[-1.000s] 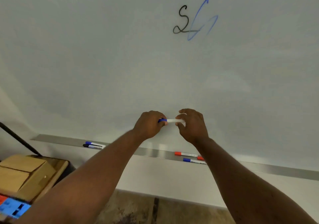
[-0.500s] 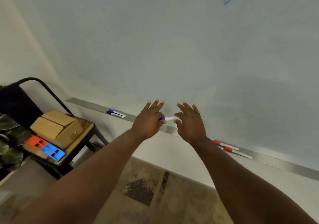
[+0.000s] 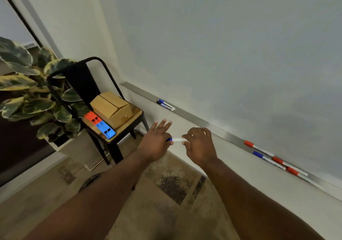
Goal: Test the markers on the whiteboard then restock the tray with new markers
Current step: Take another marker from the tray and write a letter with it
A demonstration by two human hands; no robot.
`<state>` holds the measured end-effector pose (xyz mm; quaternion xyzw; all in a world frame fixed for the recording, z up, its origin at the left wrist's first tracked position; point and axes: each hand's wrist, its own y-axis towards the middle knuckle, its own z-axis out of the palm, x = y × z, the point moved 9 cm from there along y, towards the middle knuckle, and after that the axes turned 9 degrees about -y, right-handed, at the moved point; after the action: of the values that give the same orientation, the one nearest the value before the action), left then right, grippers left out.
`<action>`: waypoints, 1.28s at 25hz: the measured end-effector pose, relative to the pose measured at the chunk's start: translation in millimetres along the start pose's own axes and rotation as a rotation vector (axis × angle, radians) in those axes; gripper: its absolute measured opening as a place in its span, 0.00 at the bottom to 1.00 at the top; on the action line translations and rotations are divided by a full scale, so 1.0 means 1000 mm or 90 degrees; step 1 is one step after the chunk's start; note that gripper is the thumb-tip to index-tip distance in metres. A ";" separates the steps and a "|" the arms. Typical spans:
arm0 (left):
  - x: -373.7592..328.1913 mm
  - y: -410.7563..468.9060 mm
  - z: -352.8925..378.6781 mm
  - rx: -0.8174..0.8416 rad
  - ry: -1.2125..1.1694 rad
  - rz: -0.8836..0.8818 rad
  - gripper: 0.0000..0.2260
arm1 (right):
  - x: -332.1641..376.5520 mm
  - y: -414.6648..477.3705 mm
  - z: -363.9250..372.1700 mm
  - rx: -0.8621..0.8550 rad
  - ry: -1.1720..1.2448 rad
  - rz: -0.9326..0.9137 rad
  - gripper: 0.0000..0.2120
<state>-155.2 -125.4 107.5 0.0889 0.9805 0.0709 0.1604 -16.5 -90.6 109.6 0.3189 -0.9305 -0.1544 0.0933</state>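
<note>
A white marker with a blue cap [image 3: 176,139] is held level between both hands in front of the wall. My left hand [image 3: 157,139] pinches the blue cap end, its other fingers spread. My right hand [image 3: 200,145] pinches the white barrel end with curled fingers. The whiteboard [image 3: 231,45] fills the upper right. Its metal tray [image 3: 218,128] runs diagonally below it. A blue and a black marker [image 3: 165,105] lie at the tray's left part. Several red and blue markers [image 3: 273,158] lie at its right part.
A black metal chair [image 3: 96,99] stands left of the tray, carrying a cardboard box [image 3: 111,108], a red marker pack [image 3: 91,118] and a blue marker pack [image 3: 105,129]. A leafy plant [image 3: 27,91] is behind the chair. A patterned rug [image 3: 166,193] covers the floor.
The view swung down and to the left, so the test scribbles left the frame and the chair and plant came in. Both hands kept hold of the blue marker and lowered away from the board.
</note>
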 end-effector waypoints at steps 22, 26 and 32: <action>0.341 -0.335 0.011 0.065 -0.048 -0.342 0.12 | 0.420 0.002 0.218 0.218 0.021 -0.284 0.10; 0.392 -0.364 0.051 0.084 -0.054 -0.384 0.14 | 0.454 -0.005 0.285 0.257 0.036 -0.291 0.09; 0.465 -0.393 0.146 0.121 -0.075 -0.428 0.16 | 0.477 -0.019 0.409 0.320 0.026 -0.269 0.10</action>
<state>-600.6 -400.8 -235.8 -0.2204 0.9462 -0.0829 0.2217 -489.3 -308.6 -243.1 0.5207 -0.8509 0.0702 -0.0038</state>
